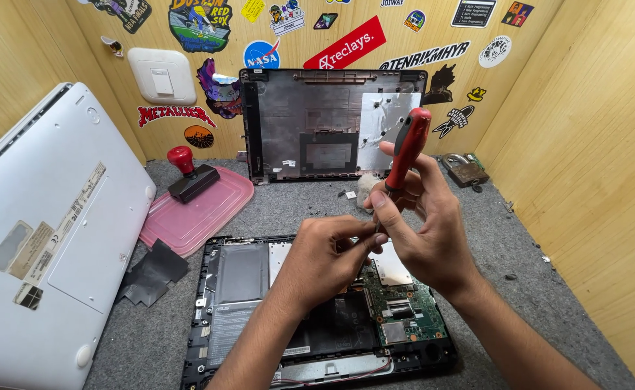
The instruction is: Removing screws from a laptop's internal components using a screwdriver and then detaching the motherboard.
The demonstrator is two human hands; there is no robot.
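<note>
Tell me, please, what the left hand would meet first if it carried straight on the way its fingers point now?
The left hand points toward the right hand, at the screwdriver shaft, and seems to touch it already. Depth is unclear from this view.

I see my right hand (422, 224) wrapped around a red-handled screwdriver (407, 148), held nearly upright above the opened laptop (317, 318) on the grey felt mat (476, 217), while my left hand (324, 256) pinches at the shaft near its lower end — the tip itself is hidden behind my fingers. Inside the laptop, a green circuit board (407, 307) sits to the right of a grey panel. The removed bottom cover (332, 126) leans against the stickered wall — a white laptop (50, 238) lies at far left beside a pink lid (198, 209) carrying a red-knobbed stamp (187, 173).
</note>
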